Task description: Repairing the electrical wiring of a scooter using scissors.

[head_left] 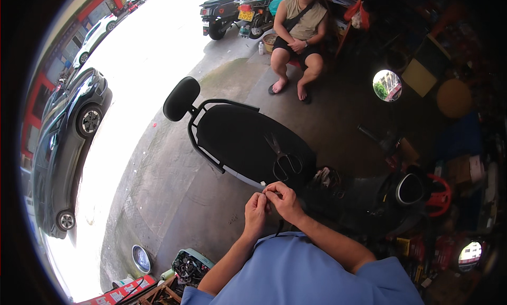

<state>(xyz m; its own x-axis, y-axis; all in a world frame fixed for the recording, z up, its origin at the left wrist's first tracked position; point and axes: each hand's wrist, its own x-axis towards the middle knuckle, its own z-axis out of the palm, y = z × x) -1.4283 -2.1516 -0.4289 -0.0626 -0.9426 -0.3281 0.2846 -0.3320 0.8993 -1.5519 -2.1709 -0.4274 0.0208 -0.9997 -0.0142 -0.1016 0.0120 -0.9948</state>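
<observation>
My left hand [256,211] and my right hand [283,200] meet at the near edge of a black scooter seat [232,130]. Both are closed, thumbs and fingertips pinched together. A small white piece [263,183] shows just beyond the fingertips; I cannot tell which hand holds it, and whatever else lies between the fingers is hidden. A thin dark strand [279,227] hangs below my right hand. Scissors [282,157] with dark looped handles rest on the seat, blades parted, a little beyond my hands.
The scooter's padded backrest [182,99] rises at the seat's far left end. A round mirror [387,85] stands right. A seated person [301,35] is at the back beside parked scooters [219,14]. A bin of dark parts [191,267] and a metal bowl [141,258] sit lower left.
</observation>
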